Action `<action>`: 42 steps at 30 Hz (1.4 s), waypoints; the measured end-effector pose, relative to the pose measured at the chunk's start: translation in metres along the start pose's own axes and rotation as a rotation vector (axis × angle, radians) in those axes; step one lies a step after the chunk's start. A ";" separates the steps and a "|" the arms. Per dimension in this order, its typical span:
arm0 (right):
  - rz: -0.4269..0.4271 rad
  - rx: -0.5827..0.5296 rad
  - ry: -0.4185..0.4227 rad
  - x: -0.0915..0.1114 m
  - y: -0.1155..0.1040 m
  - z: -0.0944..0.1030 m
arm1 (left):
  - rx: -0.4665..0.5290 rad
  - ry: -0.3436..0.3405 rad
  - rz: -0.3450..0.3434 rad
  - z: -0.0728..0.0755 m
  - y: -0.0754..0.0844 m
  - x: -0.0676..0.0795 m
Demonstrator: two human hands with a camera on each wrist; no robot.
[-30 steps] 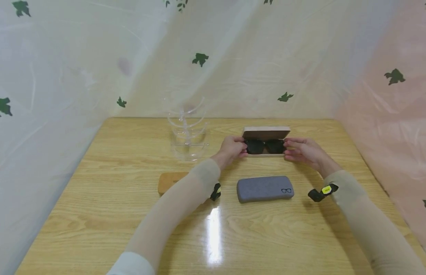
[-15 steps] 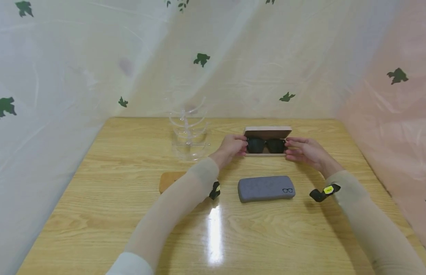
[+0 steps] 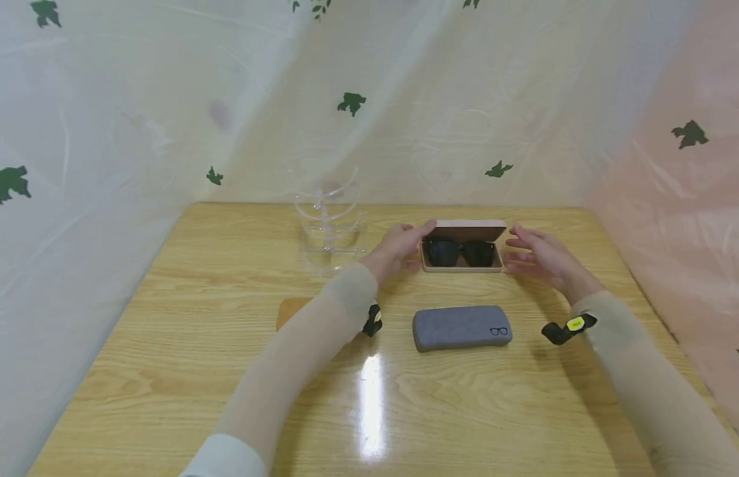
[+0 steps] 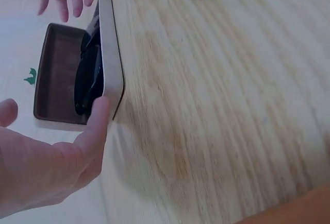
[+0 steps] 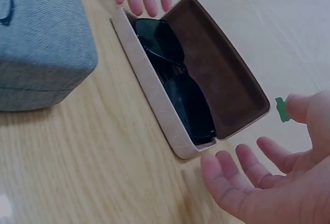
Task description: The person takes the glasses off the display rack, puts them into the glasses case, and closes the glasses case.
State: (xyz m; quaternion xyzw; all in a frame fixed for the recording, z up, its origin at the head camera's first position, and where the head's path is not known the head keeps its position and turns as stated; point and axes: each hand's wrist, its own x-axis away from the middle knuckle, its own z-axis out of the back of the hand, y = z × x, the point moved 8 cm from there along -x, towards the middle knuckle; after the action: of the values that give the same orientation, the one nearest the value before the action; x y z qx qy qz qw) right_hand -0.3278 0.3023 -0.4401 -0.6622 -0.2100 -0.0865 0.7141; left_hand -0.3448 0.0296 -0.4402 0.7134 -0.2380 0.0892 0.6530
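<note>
Black sunglasses lie folded in an open hard glasses case with a pale outside and brown lining. Its lid stands raised at the back. At the left end of the case is my left hand, its thumb up by the lid and its fingers low beside the base. The left wrist view has one fingertip at the case's corner; whether it touches is hard to tell. My right hand hovers just off the right end, fingers loosely spread and holding nothing, as the right wrist view confirms.
A grey fabric glasses case lies closed in front of the open one. Left of it an orange-tan case is partly hidden under my left forearm. A clear tiered display stand stands at the back left. Patterned sheeting hangs behind the table.
Both hands have drawn back from the sunglasses, which now rest in the case. My left thumb has risen to the lid's edge, and my right hand has moved outward to the right.
</note>
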 end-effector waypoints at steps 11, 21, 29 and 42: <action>-0.020 0.069 -0.035 -0.025 0.004 -0.002 | -0.111 -0.032 0.048 -0.005 -0.007 -0.015; -0.057 0.090 -0.037 -0.031 0.006 -0.008 | -0.089 -0.022 0.050 -0.003 -0.009 -0.017; -0.034 0.089 -0.028 -0.026 0.002 -0.007 | -0.096 -0.072 0.032 -0.010 -0.007 -0.018; -0.009 0.104 -0.100 -0.022 0.010 -0.010 | -0.106 -0.138 -0.005 -0.014 -0.009 -0.017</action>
State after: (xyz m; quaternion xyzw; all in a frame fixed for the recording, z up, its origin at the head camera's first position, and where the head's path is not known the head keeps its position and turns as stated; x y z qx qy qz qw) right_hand -0.3423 0.2906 -0.4586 -0.6269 -0.2526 -0.0454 0.7356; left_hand -0.3529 0.0474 -0.4539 0.6829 -0.2849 0.0255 0.6722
